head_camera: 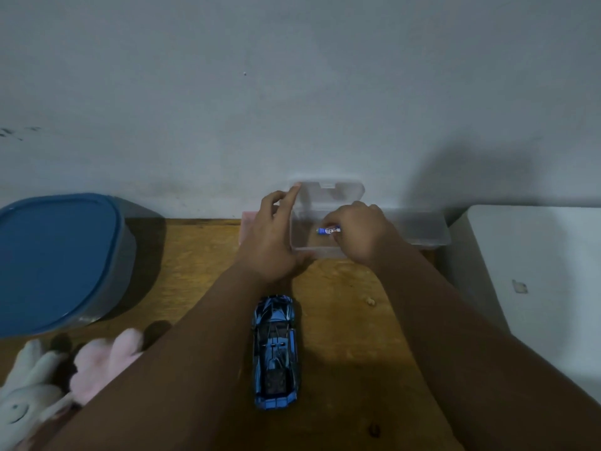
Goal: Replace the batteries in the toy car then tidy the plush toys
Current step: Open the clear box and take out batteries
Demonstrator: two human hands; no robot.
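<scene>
A blue toy car [275,351] lies upside down on the wooden table [344,320], between my forearms. At the back stands a small clear plastic box [312,247] with its lid raised against the wall. My left hand [271,237] steadies the box's left side, its forefinger touching the lid's corner. My right hand [359,232] is over the box, fingers pinching a blue battery [327,230]. A pink plush toy [104,362] and a white plush toy [26,385] lie at the lower left, partly hidden by my left arm.
A large grey container with a blue lid [55,262] stands at the left. A second clear box [422,231] sits behind my right hand. A white box [533,271] fills the right side. A pink object [246,227] peeks out behind my left hand. The wall is directly behind.
</scene>
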